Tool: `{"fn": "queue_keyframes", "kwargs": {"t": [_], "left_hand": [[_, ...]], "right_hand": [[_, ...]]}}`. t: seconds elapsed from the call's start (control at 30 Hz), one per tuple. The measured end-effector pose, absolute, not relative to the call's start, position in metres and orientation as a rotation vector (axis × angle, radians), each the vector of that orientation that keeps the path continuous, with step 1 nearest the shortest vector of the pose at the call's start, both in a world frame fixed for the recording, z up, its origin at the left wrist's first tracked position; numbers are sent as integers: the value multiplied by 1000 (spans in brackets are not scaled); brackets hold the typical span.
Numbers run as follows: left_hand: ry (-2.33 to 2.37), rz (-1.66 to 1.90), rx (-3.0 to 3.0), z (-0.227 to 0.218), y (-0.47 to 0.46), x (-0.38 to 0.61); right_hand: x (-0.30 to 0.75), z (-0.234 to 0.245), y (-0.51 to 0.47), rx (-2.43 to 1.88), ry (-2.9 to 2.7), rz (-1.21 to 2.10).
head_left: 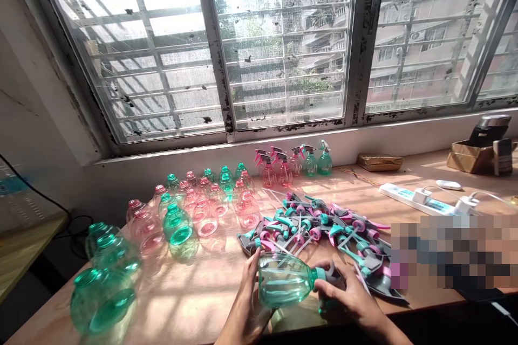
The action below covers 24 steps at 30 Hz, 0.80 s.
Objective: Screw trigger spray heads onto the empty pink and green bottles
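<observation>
A clear green spray bottle (pixel 285 280) lies sideways between my hands at the table's front edge, its neck pointing right. My left hand (pixel 247 302) is wrapped round the base end. At the neck, my right hand (pixel 343 288) grips the teal collar of a grey trigger spray head (pixel 335 276); the fingers partly hide the head. Just behind the bottle spreads a pile of loose trigger spray heads (pixel 319 221) in grey, pink and teal, with thin dip tubes sticking out.
Several open green bottles (pixel 103 302) and pink bottles (pixel 207 215) stand at left. Bottles with spray heads (pixel 284 172) line the wall. A white power strip (pixel 421 200), a brown package (pixel 379 163) and a cardboard box (pixel 465 155) lie at right. Windows rise behind.
</observation>
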<state>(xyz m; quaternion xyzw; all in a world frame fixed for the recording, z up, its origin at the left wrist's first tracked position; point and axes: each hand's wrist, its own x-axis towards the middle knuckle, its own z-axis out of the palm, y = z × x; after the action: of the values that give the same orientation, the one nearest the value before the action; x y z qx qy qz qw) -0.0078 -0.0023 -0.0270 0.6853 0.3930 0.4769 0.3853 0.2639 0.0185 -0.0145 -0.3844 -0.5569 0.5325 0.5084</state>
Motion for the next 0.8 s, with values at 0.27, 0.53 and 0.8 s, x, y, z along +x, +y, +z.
{"fn": "queue_keyframes", "kwargs": {"t": [0.27, 0.53, 0.8], "left_hand": [[1086, 1176, 1884, -25, -6, -14], [1097, 1106, 1849, -21, -9, -20], [1108, 1084, 1970, -20, -6, -23]], "right_hand": [[264, -18, 19, -888, -1316, 1318], [264, -20, 20, -910, -1324, 1352], [265, -18, 20, -935, -1332, 1266]]}}
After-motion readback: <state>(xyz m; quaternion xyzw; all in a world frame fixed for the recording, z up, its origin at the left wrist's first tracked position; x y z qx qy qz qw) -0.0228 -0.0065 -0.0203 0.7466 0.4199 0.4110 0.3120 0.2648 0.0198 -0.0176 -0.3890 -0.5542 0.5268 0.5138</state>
